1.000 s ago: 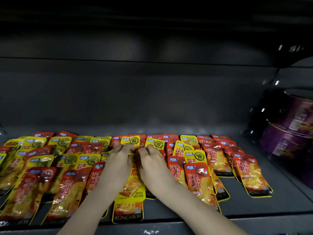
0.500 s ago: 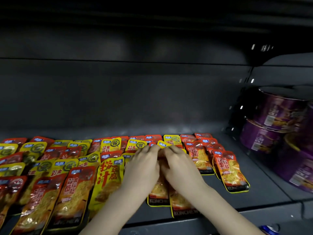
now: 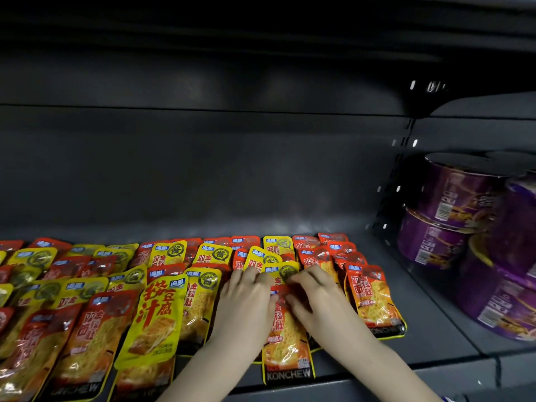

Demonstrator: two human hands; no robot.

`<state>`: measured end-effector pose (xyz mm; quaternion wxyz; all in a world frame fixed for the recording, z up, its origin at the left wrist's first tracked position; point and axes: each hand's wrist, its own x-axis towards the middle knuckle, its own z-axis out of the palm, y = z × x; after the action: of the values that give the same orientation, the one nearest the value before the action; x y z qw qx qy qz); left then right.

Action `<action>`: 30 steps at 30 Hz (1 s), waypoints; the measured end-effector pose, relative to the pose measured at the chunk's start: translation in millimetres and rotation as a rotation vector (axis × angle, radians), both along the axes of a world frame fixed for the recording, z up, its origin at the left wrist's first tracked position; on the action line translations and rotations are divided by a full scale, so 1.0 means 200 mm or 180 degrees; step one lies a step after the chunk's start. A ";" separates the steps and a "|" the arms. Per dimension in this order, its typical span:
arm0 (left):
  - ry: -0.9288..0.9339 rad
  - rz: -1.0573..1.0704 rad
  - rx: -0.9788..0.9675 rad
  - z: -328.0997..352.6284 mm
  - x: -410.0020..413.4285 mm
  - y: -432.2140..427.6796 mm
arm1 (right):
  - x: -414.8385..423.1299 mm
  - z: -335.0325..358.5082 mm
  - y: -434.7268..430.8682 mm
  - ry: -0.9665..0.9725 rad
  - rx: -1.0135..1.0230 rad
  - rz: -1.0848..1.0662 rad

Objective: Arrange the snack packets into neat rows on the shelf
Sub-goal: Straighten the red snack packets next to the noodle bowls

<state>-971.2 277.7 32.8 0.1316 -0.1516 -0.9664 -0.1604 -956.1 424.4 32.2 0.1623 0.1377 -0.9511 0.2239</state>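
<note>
Several red and yellow snack packets lie in overlapping rows on the dark grey shelf (image 3: 420, 311). My left hand (image 3: 246, 300) and my right hand (image 3: 313, 297) lie side by side, palms down, on a column of packets right of centre. Their fingers press on a yellow packet (image 3: 280, 272) and on the top of an orange-red packet (image 3: 285, 340) that reaches the shelf's front edge. A large yellow packet with red characters (image 3: 158, 317) sits just left of my left hand. Another orange-red packet (image 3: 374, 300) ends the rows on the right.
Purple noodle bowls (image 3: 455, 198) are stacked at the right end of the shelf, beyond a bare strip of shelf floor. The shelf's back wall (image 3: 203, 169) rises behind the rows, and another shelf hangs overhead.
Both hands have shifted right along the rows, from the middle column to one nearer the right end. The view has turned right too, bringing the purple bowls closer.
</note>
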 end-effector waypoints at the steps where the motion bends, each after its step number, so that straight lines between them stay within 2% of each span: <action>1: 0.0004 0.0012 0.0042 0.00 0.00 0.00 | 0.00 -0.01 0.01 0.0006 -0.0018 0.0020; 14: -0.0007 -0.0051 0.1001 0.03 0.03 0.03 | 0.02 -0.04 0.03 0.0084 -0.0408 0.0195; 24: -0.0045 -0.0055 0.1617 0.07 0.02 0.09 | 0.02 -0.03 0.04 -0.0023 -0.1216 0.0183; 30: -0.0067 -0.0103 0.2105 0.12 -0.02 0.21 | 0.00 0.03 0.10 0.0287 -0.1811 -0.0151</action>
<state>-975.0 319.4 56.1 0.1611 -0.1143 -0.8608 -0.4690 -956.8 445.3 37.5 0.2417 0.0741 -0.8449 0.4715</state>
